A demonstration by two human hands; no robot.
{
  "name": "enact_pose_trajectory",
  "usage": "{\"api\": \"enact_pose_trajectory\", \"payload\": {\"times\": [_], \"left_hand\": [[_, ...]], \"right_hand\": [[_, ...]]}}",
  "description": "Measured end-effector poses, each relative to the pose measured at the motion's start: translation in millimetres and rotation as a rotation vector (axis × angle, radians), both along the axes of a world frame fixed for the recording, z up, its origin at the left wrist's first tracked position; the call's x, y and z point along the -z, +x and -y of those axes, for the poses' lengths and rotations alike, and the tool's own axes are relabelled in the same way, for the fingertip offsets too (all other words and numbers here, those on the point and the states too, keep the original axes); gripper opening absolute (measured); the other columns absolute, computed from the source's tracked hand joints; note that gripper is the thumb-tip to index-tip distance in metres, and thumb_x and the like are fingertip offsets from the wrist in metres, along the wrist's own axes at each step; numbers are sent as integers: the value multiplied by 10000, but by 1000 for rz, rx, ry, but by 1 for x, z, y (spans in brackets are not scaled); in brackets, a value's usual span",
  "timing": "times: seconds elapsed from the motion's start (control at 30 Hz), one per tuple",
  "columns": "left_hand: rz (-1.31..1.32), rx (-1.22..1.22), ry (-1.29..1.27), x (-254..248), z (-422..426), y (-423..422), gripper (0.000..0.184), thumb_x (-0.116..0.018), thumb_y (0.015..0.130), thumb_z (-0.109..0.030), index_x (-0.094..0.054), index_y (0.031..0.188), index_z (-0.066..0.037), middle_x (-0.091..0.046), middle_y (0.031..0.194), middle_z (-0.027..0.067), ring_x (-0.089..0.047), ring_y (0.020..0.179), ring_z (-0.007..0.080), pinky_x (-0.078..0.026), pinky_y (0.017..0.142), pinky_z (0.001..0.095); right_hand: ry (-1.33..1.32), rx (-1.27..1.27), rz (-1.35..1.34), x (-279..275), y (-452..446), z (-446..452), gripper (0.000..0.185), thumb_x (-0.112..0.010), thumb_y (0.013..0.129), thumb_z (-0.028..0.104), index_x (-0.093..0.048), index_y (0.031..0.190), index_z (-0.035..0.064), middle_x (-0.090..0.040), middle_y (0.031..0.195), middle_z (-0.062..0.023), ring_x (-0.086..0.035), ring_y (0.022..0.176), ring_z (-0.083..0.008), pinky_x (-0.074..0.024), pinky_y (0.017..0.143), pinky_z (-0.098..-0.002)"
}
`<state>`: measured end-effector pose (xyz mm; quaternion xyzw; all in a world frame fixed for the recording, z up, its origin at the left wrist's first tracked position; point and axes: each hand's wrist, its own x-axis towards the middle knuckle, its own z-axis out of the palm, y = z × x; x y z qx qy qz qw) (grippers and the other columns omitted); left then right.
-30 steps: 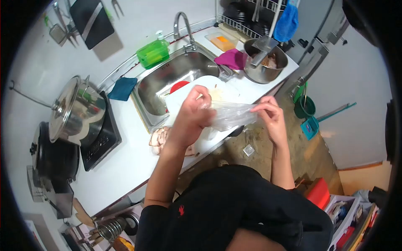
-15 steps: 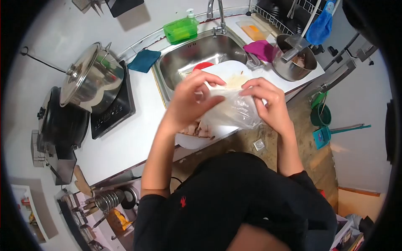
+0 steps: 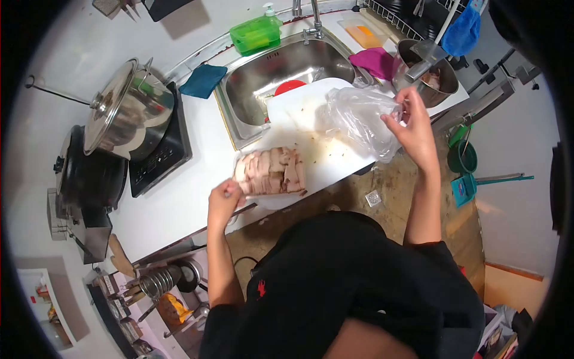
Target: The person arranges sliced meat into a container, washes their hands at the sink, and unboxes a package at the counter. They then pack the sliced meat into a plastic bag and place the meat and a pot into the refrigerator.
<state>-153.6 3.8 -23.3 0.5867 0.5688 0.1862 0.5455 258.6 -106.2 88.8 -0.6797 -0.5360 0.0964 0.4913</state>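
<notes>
A clear plastic bag (image 3: 365, 119) hangs from my right hand (image 3: 414, 128), whose fingers are closed on its edge. The bag spreads over the right part of a white cutting board (image 3: 299, 113), which has brown crumbs and wet spots on it. Sliced meat (image 3: 272, 170) lies in rows at the board's near left end. At the left edge of the meat, my left hand (image 3: 226, 198) has its fingers curled together; whether they pinch anything is too small to tell.
Behind the board is the sink (image 3: 263, 75) with a red item (image 3: 290, 87) in it. A lidded steel pot (image 3: 134, 113) stands on a black cooktop (image 3: 161, 152) at left. A pot with meat (image 3: 439, 87), a magenta cloth (image 3: 373, 61) and a teal cloth (image 3: 203, 81) are nearby.
My hands have moved apart. The left hand let go of the bag and came down to the left beside the meat; the right hand carried the bag right, uncovering the meat and the board.
</notes>
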Motion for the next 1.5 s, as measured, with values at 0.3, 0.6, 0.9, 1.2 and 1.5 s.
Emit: {"api": "enact_pose_trajectory", "payload": {"times": [0.3,0.6,0.9,1.2,1.5], "left_hand": [[478,-368,-336,-25,62,-23,663,-447,818,56,-253,1433,-99,-594,1082,187,-673,807,301,-600,706,353],[755,-90,-423,-71,68,11,622,-423,875,30,-244,1452,-118,-621,1106,153,-684,801,269,-590,709,338],[803,-56,-415,-61,49,78,691,-391,880,43,-123,1477,-175,-514,1249,168,-642,942,297,-562,810,375],[933,-212,-406,-32,48,136,822,-345,819,108,-50,1462,-310,-375,1366,175,-555,1099,356,-530,885,411],[984,-301,-435,-43,53,143,796,-323,804,116,-100,1438,-310,-331,1391,151,-522,1144,365,-516,907,417]], "right_hand": [[-95,-171,129,11,-9,-20,294,-476,750,-119,-560,997,16,-490,1123,-120,-526,998,-296,-431,858,-334],[-82,-434,79,8,-54,-36,506,-424,735,-123,-553,1203,22,-551,1192,-205,-526,1110,-366,-398,972,-375],[-155,-512,124,28,-58,-3,616,-425,728,-143,-488,1306,60,-485,1320,-187,-453,1223,-349,-381,1011,-369],[-90,-116,234,58,-107,11,649,-476,651,-148,-490,1278,20,-479,1326,-156,-508,890,-387,-453,843,-395],[-8,-2,274,75,-92,13,735,-503,668,-128,-352,1376,-5,-384,1392,-223,-490,1124,-400,-402,1002,-412]]}}
